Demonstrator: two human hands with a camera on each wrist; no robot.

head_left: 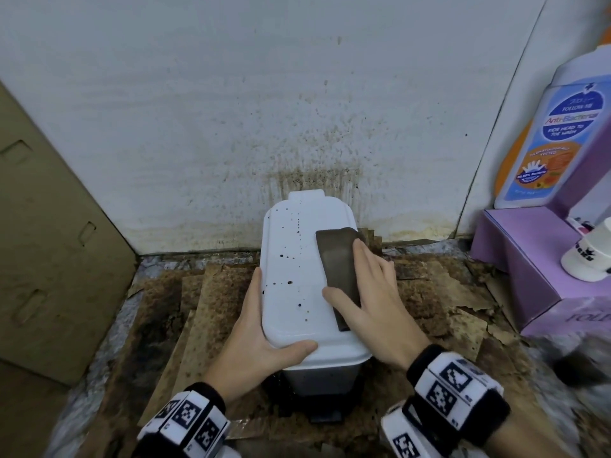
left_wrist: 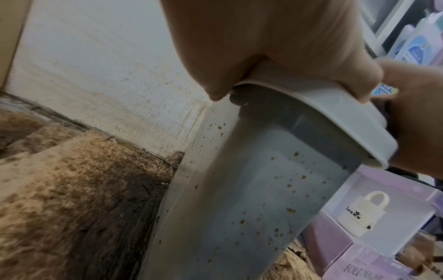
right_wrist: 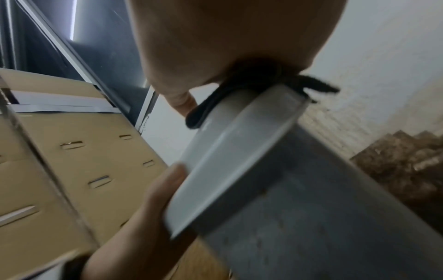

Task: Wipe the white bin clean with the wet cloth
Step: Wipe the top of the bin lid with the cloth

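Note:
A white bin (head_left: 297, 259) stands on the floor against the wall, its shut lid speckled with brown spots. My left hand (head_left: 264, 325) grips the lid's near left edge, thumb on top and fingers along the side. My right hand (head_left: 367, 285) presses a dark brown cloth (head_left: 337, 256) flat on the right side of the lid, fingers straight. In the left wrist view the bin's side wall (left_wrist: 251, 189) is spotted with brown specks. In the right wrist view the cloth (right_wrist: 239, 89) lies folded under my palm on the lid (right_wrist: 227, 151).
The white wall (head_left: 297, 127) behind the bin is stained brown. Dirty cardboard sheets (head_left: 198, 309) cover the floor. A cardboard box (head_left: 49, 242) stands at the left. At the right, a purple box (head_left: 529, 276) carries a white cup (head_left: 591, 256) and a bottle-shaped display (head_left: 555, 127).

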